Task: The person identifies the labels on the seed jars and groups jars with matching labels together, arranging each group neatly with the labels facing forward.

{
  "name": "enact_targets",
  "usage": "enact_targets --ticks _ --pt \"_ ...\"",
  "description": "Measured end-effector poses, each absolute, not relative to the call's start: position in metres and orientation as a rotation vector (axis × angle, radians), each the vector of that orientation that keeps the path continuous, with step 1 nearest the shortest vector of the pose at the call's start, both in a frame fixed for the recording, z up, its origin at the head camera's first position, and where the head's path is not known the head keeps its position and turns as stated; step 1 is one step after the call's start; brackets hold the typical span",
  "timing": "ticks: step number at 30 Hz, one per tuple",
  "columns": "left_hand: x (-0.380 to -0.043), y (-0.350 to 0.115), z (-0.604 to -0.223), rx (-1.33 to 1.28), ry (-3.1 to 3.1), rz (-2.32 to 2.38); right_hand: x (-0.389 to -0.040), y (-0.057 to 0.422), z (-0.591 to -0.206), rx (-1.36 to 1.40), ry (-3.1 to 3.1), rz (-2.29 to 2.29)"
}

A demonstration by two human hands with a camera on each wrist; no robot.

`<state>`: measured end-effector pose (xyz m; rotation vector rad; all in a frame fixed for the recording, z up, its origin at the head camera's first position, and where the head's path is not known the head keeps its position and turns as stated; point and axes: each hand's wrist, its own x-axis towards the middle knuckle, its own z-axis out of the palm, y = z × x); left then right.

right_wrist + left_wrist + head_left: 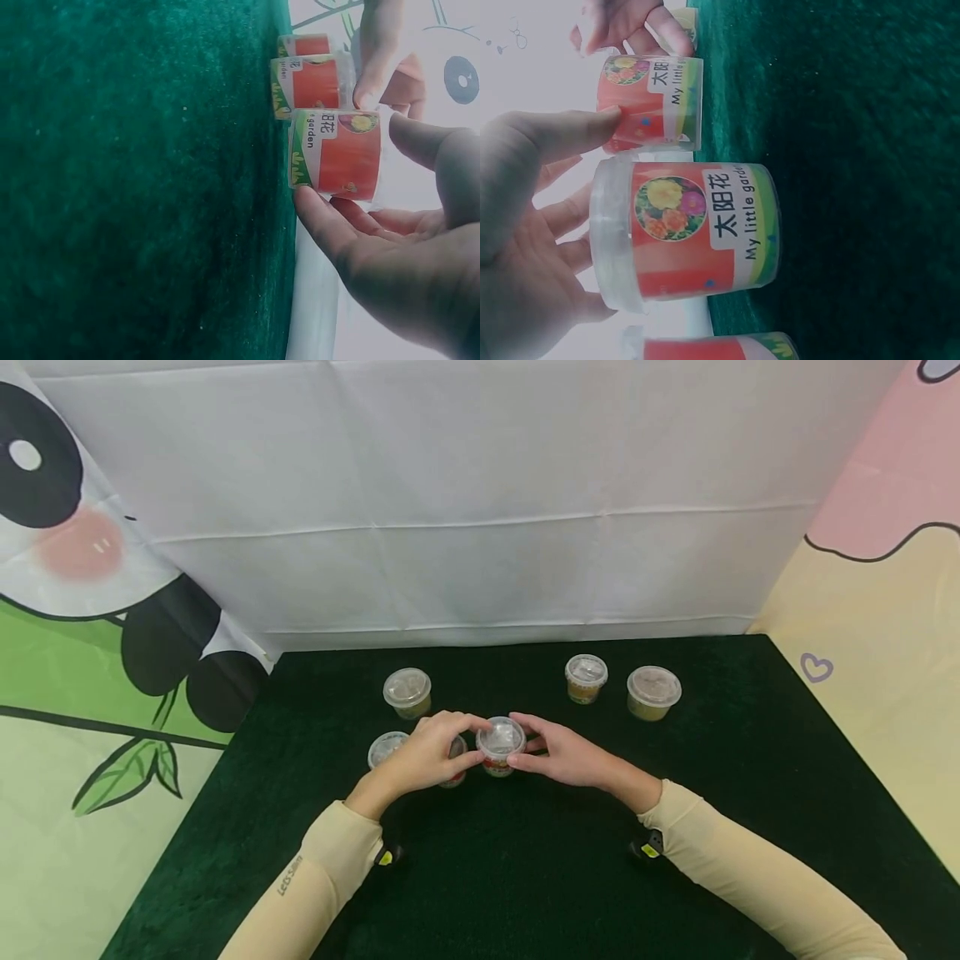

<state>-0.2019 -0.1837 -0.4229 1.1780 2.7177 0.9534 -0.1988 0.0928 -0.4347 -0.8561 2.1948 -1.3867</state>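
Note:
Between both hands, near the middle of the table, is a small clear plastic cup [501, 737] with a lid and a red label. My left hand [429, 753] holds its left side, thumb and index finger at the rim. From the right, my right hand [573, 755] grips the same cup, thumb near and fingers behind. "My little garden" and a flower picture show on its label in the left wrist view. A second red-labelled cup [682, 232] stands beside it, partly under my left hand. A third cup [386, 746] is left of that, partly covered by the hand.
Farther back on the dark green cloth [517, 877] stand more lidded cups: one at back left [407, 691], one right of centre [586, 677] and a wider one [654, 692] at the right. A white sheet [480, 527] hangs behind the table.

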Motion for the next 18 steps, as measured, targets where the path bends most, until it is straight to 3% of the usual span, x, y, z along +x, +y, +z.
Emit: enact_targets --ticks 18 --pt "-0.1956 -0.1857 -0.4242 1.120 2.785 0.784 -0.1959 0.0836 -0.4392 -0.918 2.250 -1.325"
